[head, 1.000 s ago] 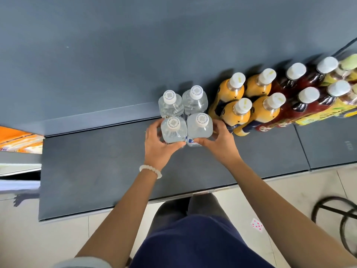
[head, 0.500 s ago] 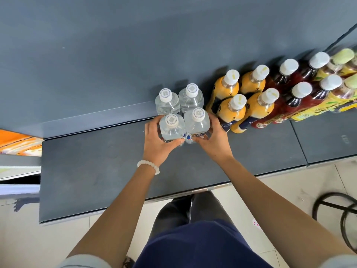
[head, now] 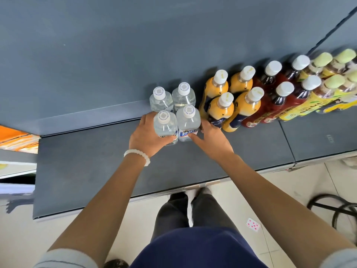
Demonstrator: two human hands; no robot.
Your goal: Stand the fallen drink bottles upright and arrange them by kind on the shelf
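From my head view, my left hand [head: 147,135] wraps its fingers around the front-left water bottle [head: 165,125], my right hand [head: 211,139] around the front-right water bottle [head: 188,122]. Since a second ago I've slid both back against the rear pair, closing the block, so sorting looks nearly done. Right of my fingers stand orange bottles [head: 222,105]. The shelf [head: 96,171] lies bare to my left; a playing card [head: 253,224] lies on the tiled floor.

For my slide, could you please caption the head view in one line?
Both hands, left hand and right hand, steady two front water bottles beside upright orange juice bottles on the grey shelf.
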